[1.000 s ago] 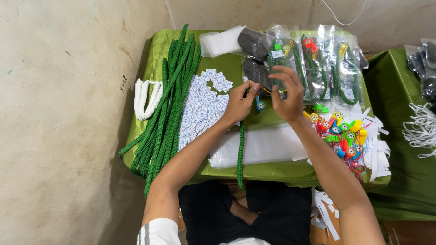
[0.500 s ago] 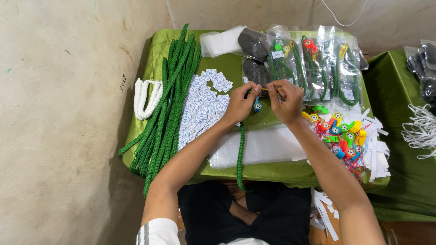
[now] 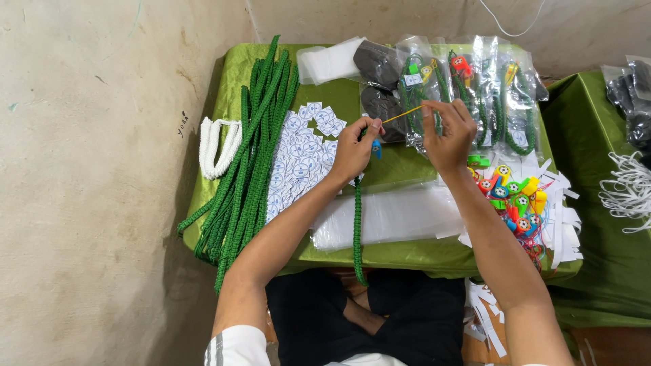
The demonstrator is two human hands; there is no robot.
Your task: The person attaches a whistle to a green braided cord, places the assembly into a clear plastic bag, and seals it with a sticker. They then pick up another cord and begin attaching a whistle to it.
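Note:
My left hand (image 3: pixel 354 150) pinches the top end of a green braided cord (image 3: pixel 357 224) that hangs down over the table's front edge; a small blue toy piece (image 3: pixel 376 150) dangles by my fingers. My right hand (image 3: pixel 447 132) grips one end of a thin yellow band (image 3: pixel 401 116) stretched tight between both hands. Both hands hover over the green-covered table (image 3: pixel 352 102), in front of packed bags (image 3: pixel 468 88) holding green cords and toys.
A bundle of long green cords (image 3: pixel 247 156) lies at the table's left, beside white round stickers (image 3: pixel 302 152) and white loops (image 3: pixel 215 146). Clear plastic bags (image 3: pixel 390 217) lie near the front, colourful small toys (image 3: pixel 512 196) at right. A second green table (image 3: pixel 603 224) stands further right.
My hands have drawn apart, the right one moving right. The yellow band now shows stretched between them.

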